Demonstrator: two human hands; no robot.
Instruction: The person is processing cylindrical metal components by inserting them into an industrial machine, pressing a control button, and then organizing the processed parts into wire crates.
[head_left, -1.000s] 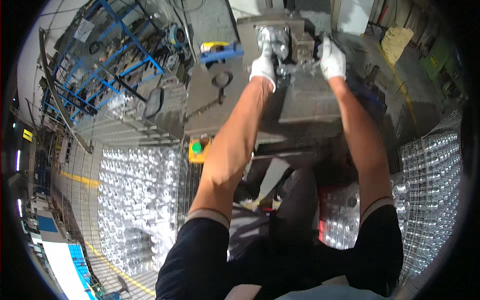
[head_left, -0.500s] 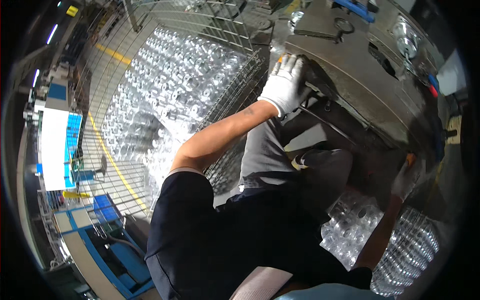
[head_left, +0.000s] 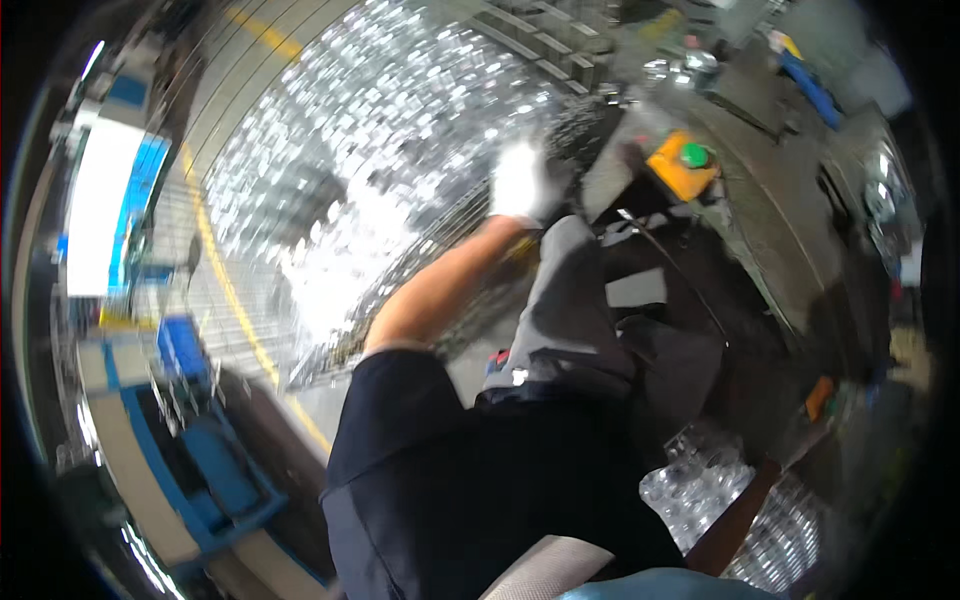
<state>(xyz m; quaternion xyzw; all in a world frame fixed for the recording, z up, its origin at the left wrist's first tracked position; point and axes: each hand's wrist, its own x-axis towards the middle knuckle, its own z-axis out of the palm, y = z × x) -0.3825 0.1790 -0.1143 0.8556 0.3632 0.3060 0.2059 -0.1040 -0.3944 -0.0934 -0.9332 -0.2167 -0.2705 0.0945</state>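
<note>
The wire cage of clear plastic bottles fills the upper left of the frame, its long side running from lower left to upper right. The left hand, white-gloved and blurred, sits at the cage's right edge above centre, forearm stretched up from lower centre; its grip cannot be told. Farther right, a yellow box with a green button sits on the grey machine. At lower right, only the right forearm shows.

A wire cage at ten o'clock stands on the grey floor beside a yellow line, packed with clear shiny parts (blurred here). At five o'clock, more clear parts fill another bin.
</note>
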